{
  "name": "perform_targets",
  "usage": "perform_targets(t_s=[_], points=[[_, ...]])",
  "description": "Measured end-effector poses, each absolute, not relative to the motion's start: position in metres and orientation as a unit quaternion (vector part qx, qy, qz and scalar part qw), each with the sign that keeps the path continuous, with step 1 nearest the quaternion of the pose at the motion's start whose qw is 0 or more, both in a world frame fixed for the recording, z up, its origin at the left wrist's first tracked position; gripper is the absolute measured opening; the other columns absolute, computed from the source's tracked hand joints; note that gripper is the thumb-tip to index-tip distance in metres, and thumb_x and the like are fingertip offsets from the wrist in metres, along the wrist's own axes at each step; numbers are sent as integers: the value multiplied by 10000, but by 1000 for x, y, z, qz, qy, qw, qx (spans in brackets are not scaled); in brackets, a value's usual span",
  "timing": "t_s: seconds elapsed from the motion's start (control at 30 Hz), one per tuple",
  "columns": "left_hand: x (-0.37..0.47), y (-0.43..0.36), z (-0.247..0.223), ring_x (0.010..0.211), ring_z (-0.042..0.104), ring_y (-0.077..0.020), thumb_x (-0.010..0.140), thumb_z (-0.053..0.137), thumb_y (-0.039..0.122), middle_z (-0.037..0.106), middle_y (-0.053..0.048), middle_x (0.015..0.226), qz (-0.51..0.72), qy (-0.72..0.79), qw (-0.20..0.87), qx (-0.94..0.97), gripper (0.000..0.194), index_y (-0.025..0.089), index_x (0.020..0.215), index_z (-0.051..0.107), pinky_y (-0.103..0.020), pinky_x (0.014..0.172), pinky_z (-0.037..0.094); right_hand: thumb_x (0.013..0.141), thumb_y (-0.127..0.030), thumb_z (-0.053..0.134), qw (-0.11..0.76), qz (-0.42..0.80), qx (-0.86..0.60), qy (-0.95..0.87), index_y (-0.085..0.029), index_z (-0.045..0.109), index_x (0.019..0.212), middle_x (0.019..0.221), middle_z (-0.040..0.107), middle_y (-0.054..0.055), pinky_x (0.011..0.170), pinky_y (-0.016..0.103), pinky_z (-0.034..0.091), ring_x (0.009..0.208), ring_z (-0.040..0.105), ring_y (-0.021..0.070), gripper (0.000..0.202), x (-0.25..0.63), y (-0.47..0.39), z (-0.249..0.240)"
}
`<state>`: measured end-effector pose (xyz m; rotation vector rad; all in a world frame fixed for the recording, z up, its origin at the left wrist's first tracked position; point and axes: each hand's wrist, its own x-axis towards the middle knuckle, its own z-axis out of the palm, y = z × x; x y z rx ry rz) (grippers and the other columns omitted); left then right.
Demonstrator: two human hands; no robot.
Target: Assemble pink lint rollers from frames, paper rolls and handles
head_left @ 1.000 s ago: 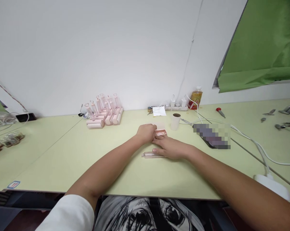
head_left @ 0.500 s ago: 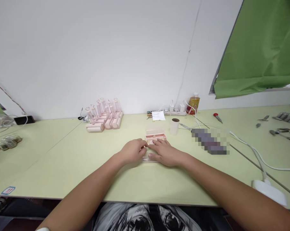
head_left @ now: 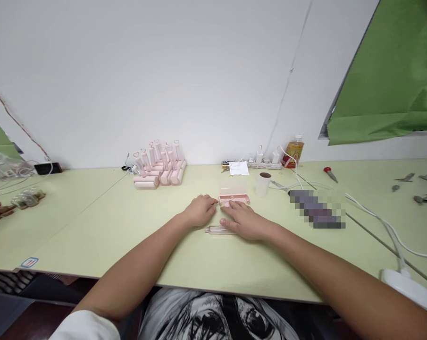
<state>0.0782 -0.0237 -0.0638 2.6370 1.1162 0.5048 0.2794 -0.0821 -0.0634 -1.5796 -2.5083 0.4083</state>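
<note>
In the middle of the table a small pink case (head_left: 238,197) lies with its clear lid raised at the back. My left hand (head_left: 200,210) rests at the case's left front corner, fingers stretched and loosely bent, with nothing seen in them. My right hand (head_left: 246,221) is spread, palm down, its fingertips over the front edge of the case. Closer to me lies a clear tube-like piece (head_left: 215,230), its right end hidden under my right hand and the thumb near its top.
Several pink cases with upright heart-topped tubes (head_left: 160,172) stand by the wall at left. A white cup (head_left: 263,185), a white paper (head_left: 238,168), a power strip (head_left: 266,165) and a bottle (head_left: 294,152) are beyond. Cables, a pixelated object (head_left: 315,210) and tools lie right.
My left hand has drawn slightly away from my right hand, uncovering more of the clear tube. The whole view has turned slightly left.
</note>
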Motion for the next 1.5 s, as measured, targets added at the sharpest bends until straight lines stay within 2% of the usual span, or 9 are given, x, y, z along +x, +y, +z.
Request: perform_targets(t_s=[0.17, 0.27, 0.6, 0.77, 0.93, 1.1, 1.23, 1.37, 1.5], points=[[86, -20, -68, 1037, 550, -258, 879, 460, 288, 640, -88, 1159, 178, 399, 106, 893, 355, 222, 1185, 629, -400, 911, 414, 923, -585, 350, 209, 103, -528, -817, -187, 484, 1367, 1403, 475, 149, 1061, 453, 319, 1304, 405, 315, 612, 288, -71, -55], [87, -19, -69, 1042, 555, -264, 873, 473, 304, 645, -94, 1160, 179, 400, 108, 893, 365, 214, 1194, 623, -409, 912, 414, 929, -530, 369, 266, 65, -575, -771, -128, 530, 1310, 1384, 493, 170, 1066, 438, 323, 1286, 424, 313, 577, 301, -57, -53], [84, -19, -68, 1128, 528, -285, 857, 477, 269, 614, -80, 1265, 202, 393, 108, 891, 431, 213, 1274, 572, -434, 963, 399, 921, -475, 402, 237, 81, -618, -745, -148, 504, 1332, 1426, 452, 148, 1073, 442, 325, 1305, 407, 318, 535, 318, -49, -59], [81, -31, -56, 1041, 568, -251, 896, 441, 313, 648, -92, 1134, 229, 375, 125, 890, 341, 191, 1140, 646, -378, 908, 424, 932, -433, 385, 244, 101, -625, -735, -123, 459, 1361, 1444, 420, 166, 1095, 434, 306, 1330, 387, 302, 535, 319, -45, -61], [80, -52, -44, 906, 588, -218, 909, 447, 391, 659, -75, 972, 174, 303, 151, 925, 334, 192, 1054, 672, -319, 792, 439, 933, -408, 396, 269, 118, -621, -726, -125, 393, 1405, 1468, 396, 162, 1116, 393, 293, 1349, 383, 262, 550, 320, -42, -66], [83, -61, -42, 945, 569, -239, 832, 552, 516, 621, -89, 1025, 100, 283, 150, 942, 444, 184, 1113, 645, -319, 774, 435, 947, -454, 355, 273, 134, -629, -716, -161, 339, 1440, 1489, 377, 151, 1082, 419, 342, 1335, 407, 288, 574, 316, -50, -63], [82, -61, -40, 872, 567, -229, 714, 667, 544, 600, -69, 961, 54, 307, 169, 935, 464, 196, 1020, 650, -297, 685, 426, 950, -482, 321, 271, 128, -636, -711, -139, 319, 1455, 1499, 355, 160, 1066, 416, 367, 1333, 406, 304, 610, 315, -54, -61], [80, -60, -37, 749, 561, -187, 764, 620, 408, 619, -39, 877, 41, 314, 180, 931, 246, 202, 898, 630, -276, 618, 388, 945, -458, 339, 310, 76, -623, -714, -121, 389, 1410, 1463, 404, 172, 1073, 434, 347, 1339, 391, 305, 577, 313, -59, -53], [79, -61, -36, 697, 551, -171, 823, 552, 376, 633, -23, 848, 108, 323, 175, 924, 222, 201, 955, 587, -270, 597, 371, 937, -481, 378, 346, 118, -562, -742, -174, 488, 1327, 1223, 626, 136, 913, 389, 461, 1094, 594, 268, 508, 302, -76, -39]])
